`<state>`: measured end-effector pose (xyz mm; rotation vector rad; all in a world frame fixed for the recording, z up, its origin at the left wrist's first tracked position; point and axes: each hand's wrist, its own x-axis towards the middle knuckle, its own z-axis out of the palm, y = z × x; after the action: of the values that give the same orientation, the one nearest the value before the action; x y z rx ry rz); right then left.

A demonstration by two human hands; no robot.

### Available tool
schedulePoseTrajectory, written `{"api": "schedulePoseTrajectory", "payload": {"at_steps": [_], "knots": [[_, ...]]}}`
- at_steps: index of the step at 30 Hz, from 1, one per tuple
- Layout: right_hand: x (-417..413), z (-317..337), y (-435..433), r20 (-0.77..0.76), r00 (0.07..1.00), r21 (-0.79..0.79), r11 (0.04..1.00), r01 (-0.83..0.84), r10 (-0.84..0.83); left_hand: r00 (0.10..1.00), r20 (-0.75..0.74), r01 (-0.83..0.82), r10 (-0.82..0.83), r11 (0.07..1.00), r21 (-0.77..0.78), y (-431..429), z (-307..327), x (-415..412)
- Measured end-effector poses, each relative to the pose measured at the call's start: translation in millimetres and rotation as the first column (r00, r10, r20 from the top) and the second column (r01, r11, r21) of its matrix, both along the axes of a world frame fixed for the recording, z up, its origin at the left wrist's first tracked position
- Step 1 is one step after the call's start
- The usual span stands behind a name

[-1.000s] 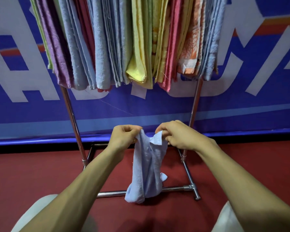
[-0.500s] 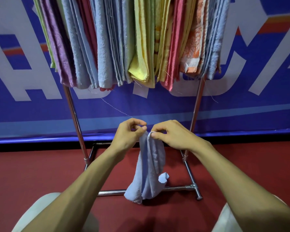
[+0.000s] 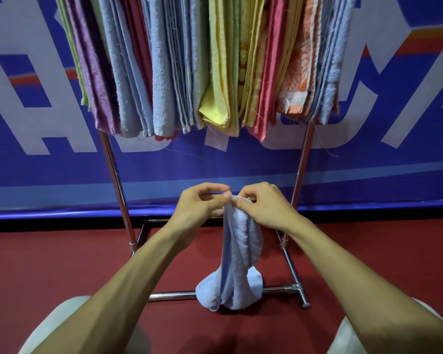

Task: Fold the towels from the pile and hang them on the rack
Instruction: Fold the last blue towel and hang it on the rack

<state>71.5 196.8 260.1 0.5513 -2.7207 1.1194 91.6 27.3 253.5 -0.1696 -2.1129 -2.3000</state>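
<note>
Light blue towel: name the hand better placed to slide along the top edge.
Probably left: the left hand pinches just the towel tip; the right hand holds the hanging bulk.

The rack point(image 3: 114, 180) stands in the middle of the frame, on the floor point(image 3: 62, 264), with the banner point(image 3: 36, 123) behind it. Many hung towels point(image 3: 164, 72) fill the top of the frame, side by side on the rack. Below them, in the middle, the left grip point(image 3: 197, 205) and the right grip point(image 3: 261, 208) sit close together, holding the top of one towel point(image 3: 241, 251). That towel hangs down in front of the rack's bottom bar point(image 3: 169, 295), between the two poles.
</note>
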Motion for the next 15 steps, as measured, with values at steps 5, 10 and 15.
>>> {"api": "schedulePoseTrajectory", "payload": {"at_steps": [5,10,15], "knots": [[-1,0,1,0.002,0.999,0.001,0.999,-0.040,0.040,0.997,-0.063,-0.040,0.035,0.997,-0.070,0,1,3],[-5,1,8,0.072,0.990,-0.056,0.992,-0.116,0.120,0.980,-0.198,-0.047,-0.026,0.933,-0.356,-7,-2,-2],[-8,-6,8,0.169,0.945,0.121,0.945,-0.303,0.281,0.940,-0.277,0.040,-0.201,0.869,-0.493,-13,2,1]]}}
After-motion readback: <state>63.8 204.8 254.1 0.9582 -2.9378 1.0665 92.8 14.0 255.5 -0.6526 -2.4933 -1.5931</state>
